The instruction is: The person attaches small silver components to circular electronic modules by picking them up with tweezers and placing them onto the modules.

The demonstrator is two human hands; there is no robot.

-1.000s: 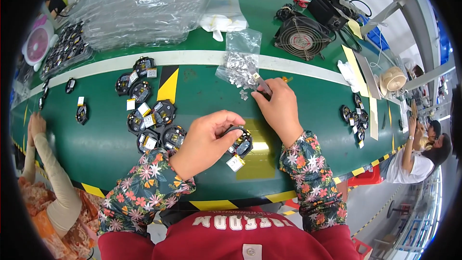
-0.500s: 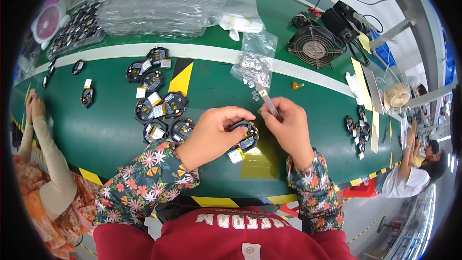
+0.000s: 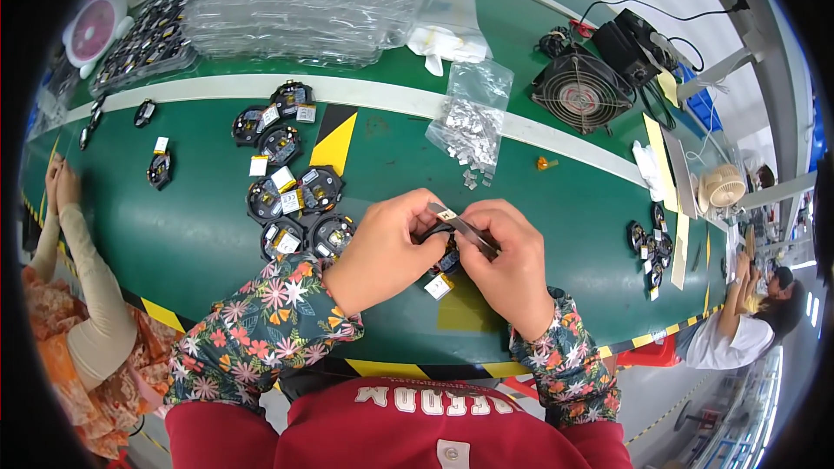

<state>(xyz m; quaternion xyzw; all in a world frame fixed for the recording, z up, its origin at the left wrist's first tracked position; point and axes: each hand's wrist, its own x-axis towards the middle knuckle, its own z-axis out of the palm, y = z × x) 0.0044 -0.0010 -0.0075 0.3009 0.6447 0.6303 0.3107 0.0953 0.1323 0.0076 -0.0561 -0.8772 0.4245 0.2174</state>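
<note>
My left hand (image 3: 379, 250) pinches a round black electronic module (image 3: 446, 263), tilted over the bench. A small white-and-yellow battery (image 3: 439, 287) hangs from the module's lower side. My right hand (image 3: 511, 269) grips metal tweezers (image 3: 467, 228), which lie across the module's top with their far end close to my left fingers. Fingers and tweezers hide much of the module, and whether the tweezers hold a piece cannot be made out. Left of my left hand, several similar modules (image 3: 321, 189) with batteries are grouped on the green bench (image 3: 191, 234).
Beyond my hands lies a clear bag (image 3: 474, 117) spilling small silvery pieces. Clear plastic trays (image 3: 295, 4) are stacked at the back left. A black fan (image 3: 580, 94) stands at the back right. More modules (image 3: 651, 247) lie at right. Another person's hands (image 3: 62, 184) rest at the left edge.
My right hand has brought the tweezers from the spilled pieces down and left onto the module. The module has tilted in my left hand. The view has shifted slightly.
</note>
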